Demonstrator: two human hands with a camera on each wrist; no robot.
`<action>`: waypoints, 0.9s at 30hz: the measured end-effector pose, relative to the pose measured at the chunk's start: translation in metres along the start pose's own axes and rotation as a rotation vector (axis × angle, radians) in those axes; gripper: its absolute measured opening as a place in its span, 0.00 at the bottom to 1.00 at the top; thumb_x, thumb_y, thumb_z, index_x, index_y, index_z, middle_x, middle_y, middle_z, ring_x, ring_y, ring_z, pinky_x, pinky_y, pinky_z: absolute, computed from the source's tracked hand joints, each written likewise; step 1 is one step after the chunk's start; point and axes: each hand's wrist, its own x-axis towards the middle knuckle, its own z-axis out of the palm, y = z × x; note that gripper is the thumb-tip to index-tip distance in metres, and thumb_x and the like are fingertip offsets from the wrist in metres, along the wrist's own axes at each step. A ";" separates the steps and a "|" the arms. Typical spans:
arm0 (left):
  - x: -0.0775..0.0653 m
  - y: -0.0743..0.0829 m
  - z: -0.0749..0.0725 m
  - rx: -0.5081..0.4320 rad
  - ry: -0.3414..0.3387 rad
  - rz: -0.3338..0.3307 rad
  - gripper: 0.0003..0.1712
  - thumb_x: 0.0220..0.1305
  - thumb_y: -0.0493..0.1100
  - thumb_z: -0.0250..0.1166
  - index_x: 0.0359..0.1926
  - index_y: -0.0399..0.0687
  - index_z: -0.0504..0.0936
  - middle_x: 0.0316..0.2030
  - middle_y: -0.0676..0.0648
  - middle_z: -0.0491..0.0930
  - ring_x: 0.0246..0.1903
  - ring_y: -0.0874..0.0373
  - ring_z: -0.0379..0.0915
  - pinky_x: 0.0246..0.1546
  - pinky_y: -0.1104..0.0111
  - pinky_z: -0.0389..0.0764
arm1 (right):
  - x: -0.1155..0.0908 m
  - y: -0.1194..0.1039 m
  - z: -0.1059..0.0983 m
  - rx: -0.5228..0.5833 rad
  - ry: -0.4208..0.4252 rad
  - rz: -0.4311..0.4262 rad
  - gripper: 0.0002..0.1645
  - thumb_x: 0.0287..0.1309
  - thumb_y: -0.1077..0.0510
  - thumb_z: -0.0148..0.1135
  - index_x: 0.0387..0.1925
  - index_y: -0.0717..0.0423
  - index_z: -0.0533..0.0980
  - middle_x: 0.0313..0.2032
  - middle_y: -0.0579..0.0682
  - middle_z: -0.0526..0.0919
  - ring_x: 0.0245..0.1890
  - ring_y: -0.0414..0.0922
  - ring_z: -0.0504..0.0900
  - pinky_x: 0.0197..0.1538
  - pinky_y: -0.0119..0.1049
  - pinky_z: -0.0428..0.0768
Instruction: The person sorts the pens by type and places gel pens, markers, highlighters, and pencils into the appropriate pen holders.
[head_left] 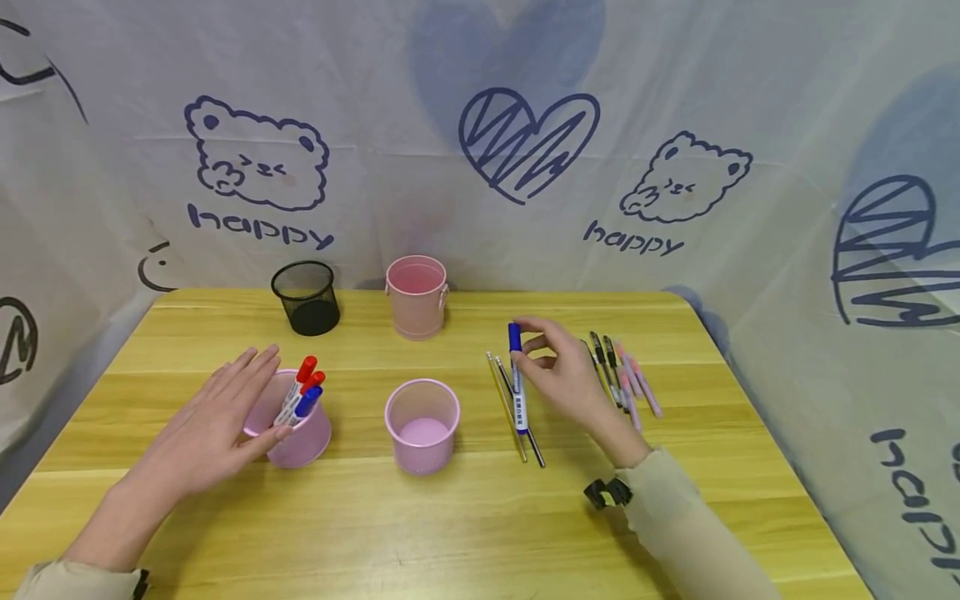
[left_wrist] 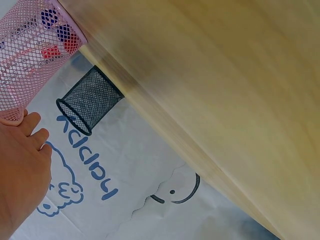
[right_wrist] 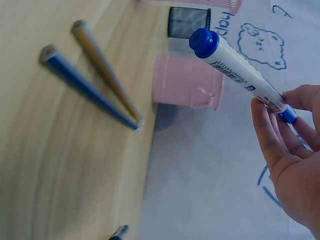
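Note:
My right hand (head_left: 558, 371) pinches a blue-and-white marker (head_left: 517, 392) near its upper blue end. In the right wrist view the marker (right_wrist: 245, 72) is tilted, its other blue end toward the camera. In the head view it overlaps two pencils (head_left: 498, 392), one yellow and one dark. My left hand (head_left: 206, 429) lies at the left side of a pink mesh cup (head_left: 303, 446), fingers extended, thumb near the front rim. Red-capped markers (head_left: 307, 369) and a blue-capped marker (head_left: 308, 402) stand in that cup. In the left wrist view, fingertips (left_wrist: 31, 121) are right at the rim.
Another pink mesh cup (head_left: 423, 450) stands mid-table. Behind are a black mesh cup (head_left: 311, 312) and a pink bucket (head_left: 417, 312) with side handles. Several black pens (head_left: 606, 362) and pink-purple pens (head_left: 637, 387) lie at right. A printed cloth (head_left: 405, 192) hangs behind the table.

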 end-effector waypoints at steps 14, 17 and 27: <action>-0.001 -0.001 0.000 0.003 -0.010 -0.008 0.55 0.71 0.61 0.64 0.84 0.46 0.46 0.82 0.40 0.48 0.82 0.43 0.37 0.81 0.63 0.29 | 0.009 -0.036 0.006 0.066 0.082 -0.134 0.28 0.63 0.70 0.69 0.64 0.62 0.76 0.57 0.56 0.83 0.46 0.53 0.87 0.43 0.34 0.89; -0.001 -0.002 0.001 0.003 -0.008 -0.005 0.55 0.71 0.61 0.64 0.84 0.46 0.46 0.82 0.40 0.48 0.82 0.44 0.36 0.81 0.62 0.29 | 0.011 -0.043 0.008 0.082 0.095 -0.165 0.28 0.62 0.71 0.70 0.63 0.62 0.75 0.57 0.58 0.83 0.47 0.54 0.87 0.44 0.35 0.89; 0.000 -0.001 0.000 0.000 -0.006 -0.005 0.54 0.71 0.61 0.64 0.84 0.46 0.46 0.82 0.40 0.49 0.81 0.40 0.40 0.81 0.60 0.31 | 0.020 -0.063 0.017 0.163 0.149 -0.282 0.28 0.58 0.76 0.70 0.60 0.68 0.75 0.52 0.63 0.84 0.46 0.56 0.88 0.45 0.38 0.89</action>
